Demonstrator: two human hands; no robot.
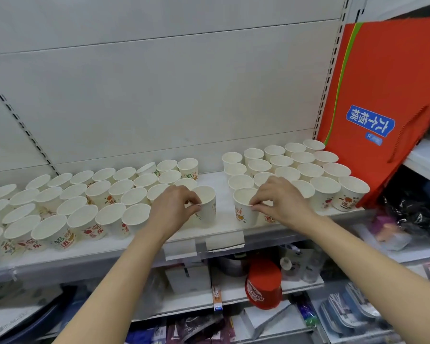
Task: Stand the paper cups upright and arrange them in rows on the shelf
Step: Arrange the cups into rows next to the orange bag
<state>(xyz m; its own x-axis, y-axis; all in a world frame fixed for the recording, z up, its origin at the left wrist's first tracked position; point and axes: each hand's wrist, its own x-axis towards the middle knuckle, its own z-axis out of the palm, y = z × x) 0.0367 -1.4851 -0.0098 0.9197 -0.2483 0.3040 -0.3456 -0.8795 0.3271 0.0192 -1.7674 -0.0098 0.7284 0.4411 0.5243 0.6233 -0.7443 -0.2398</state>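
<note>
Left hand (pixel 174 204) pinches the rim of an upright paper cup (pixel 206 204) standing on the white shelf (pixel 224 219), at the right end of the left-hand block of cups (pixel 67 202). Right hand (pixel 281 202) pinches the rim of a second upright cup (pixel 243 207) at the front left corner of the right-hand block of cups (pixel 301 165). A bare strip of shelf separates the two held cups. A red carton (pixel 382 95) leans at the shelf's right end.
</note>
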